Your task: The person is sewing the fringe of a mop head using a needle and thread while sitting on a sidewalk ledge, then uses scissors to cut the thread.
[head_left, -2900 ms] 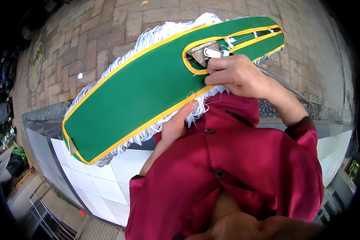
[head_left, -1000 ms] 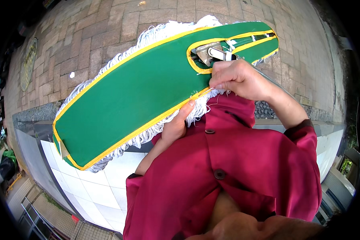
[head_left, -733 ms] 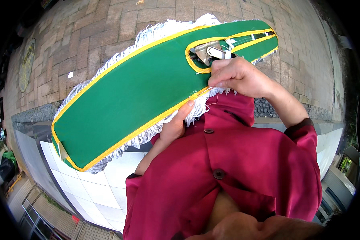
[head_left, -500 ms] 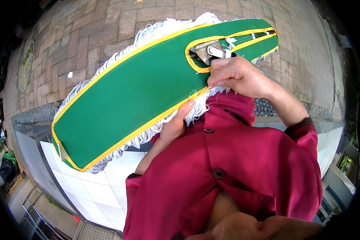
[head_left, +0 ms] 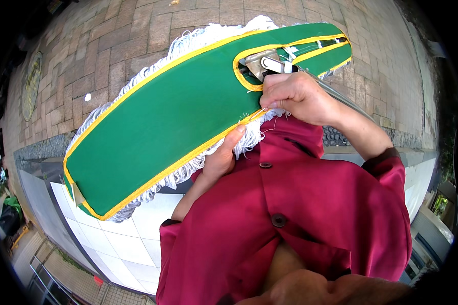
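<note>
While the left hand [head_left: 220, 158] clasps the near edge of the green mop head [head_left: 163, 122], thumb at its yellow binding [head_left: 203, 148], the right hand [head_left: 301, 97] pinches a thin pale strand [head_left: 257, 115] close to that edge; whether thread or needle cannot be told. The mop head slants before the maroon shirt [head_left: 331, 203], its left end above white tiles [head_left: 122, 244]. A metal bracket [head_left: 255, 63] sits in an opening toward its right end.

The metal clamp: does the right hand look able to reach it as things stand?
Probably yes: the clamp lies exposed in the mop, close beside the right hand. Its fingers, though, look pinched near the yellow trim and may first need to open.
</note>
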Demonstrator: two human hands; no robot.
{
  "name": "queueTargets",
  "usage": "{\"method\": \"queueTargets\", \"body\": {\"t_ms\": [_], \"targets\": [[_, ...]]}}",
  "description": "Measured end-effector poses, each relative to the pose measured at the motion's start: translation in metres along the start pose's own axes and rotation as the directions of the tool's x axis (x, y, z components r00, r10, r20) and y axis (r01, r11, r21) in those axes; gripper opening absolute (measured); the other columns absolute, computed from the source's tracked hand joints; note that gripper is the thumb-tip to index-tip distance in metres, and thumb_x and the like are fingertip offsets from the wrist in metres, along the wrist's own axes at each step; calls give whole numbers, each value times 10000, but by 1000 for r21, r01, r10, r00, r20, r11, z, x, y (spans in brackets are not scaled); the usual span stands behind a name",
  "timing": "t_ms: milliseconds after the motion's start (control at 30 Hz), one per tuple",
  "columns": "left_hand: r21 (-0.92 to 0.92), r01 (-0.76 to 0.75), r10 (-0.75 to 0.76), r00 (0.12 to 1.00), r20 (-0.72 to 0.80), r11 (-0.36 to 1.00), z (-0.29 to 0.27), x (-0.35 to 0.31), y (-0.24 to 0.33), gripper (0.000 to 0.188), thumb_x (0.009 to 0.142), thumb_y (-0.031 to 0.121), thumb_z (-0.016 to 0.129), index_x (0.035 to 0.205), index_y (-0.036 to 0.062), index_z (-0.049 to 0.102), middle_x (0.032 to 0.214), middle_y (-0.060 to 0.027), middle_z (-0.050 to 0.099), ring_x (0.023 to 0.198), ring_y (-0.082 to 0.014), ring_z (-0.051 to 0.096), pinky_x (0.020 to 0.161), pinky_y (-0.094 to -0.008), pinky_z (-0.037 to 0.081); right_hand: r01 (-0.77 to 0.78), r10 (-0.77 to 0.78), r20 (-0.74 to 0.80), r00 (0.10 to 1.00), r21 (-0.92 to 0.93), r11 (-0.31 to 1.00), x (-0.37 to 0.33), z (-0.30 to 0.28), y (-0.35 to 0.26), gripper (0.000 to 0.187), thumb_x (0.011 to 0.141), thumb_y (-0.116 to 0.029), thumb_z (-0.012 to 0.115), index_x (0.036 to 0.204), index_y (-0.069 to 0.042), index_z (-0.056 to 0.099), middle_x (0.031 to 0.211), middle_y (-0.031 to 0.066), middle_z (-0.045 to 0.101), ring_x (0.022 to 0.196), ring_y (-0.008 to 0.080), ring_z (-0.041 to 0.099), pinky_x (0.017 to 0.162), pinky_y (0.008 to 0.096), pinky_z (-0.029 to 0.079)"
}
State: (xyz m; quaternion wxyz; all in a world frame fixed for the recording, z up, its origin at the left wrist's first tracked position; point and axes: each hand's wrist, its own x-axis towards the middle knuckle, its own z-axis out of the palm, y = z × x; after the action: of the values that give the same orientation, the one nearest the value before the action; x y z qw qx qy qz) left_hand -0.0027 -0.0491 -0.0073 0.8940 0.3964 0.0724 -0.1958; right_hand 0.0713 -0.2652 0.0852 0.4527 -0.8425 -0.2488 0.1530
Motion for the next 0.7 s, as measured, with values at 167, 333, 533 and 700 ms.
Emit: {"method": "queueTargets", "body": {"t_ms": [167,333,533,700], "targets": [[79,-60,62,998,-22,995,2,0,0,207,920,18,625,1125,0,649,1069,-24,654,949,-113,601,881,-279,473,8,-7,21,1000,-61,998,-1,-6,-4,95,787,19,663,856,-42,687,800,80,603,783,286,631,648,372,469],[15,-54,55,998,-37,998,8,-4,4,216,915,-9,618,1131,-6,640,1087,-33,650,965,-120,604,895,-283,473,77,-71,41,997,-166,983,-3,-17,-5,186,727,43,662,874,-67,687,828,71,605,815,310,631,654,399,472],[-49,-28,27,999,-31,998,17,-6,13,246,921,-5,610,1166,-15,626,1125,-63,646,1009,-143,612,933,-303,471,83,-83,10,997,-161,983,-5,-17,-6,230,699,74,632,870,-70,687,811,72,602,793,310,630,654,396,473],[-54,-6,5,1000,-21,999,19,-6,14,284,910,1,625,1193,-24,618,1159,-88,648,1036,-163,618,949,-315,474,183,-197,-40,980,-232,955,-6,-20,-6,249,674,85,602,865,-55,678,801,89,578,761,318,617,620,408,459]]}}
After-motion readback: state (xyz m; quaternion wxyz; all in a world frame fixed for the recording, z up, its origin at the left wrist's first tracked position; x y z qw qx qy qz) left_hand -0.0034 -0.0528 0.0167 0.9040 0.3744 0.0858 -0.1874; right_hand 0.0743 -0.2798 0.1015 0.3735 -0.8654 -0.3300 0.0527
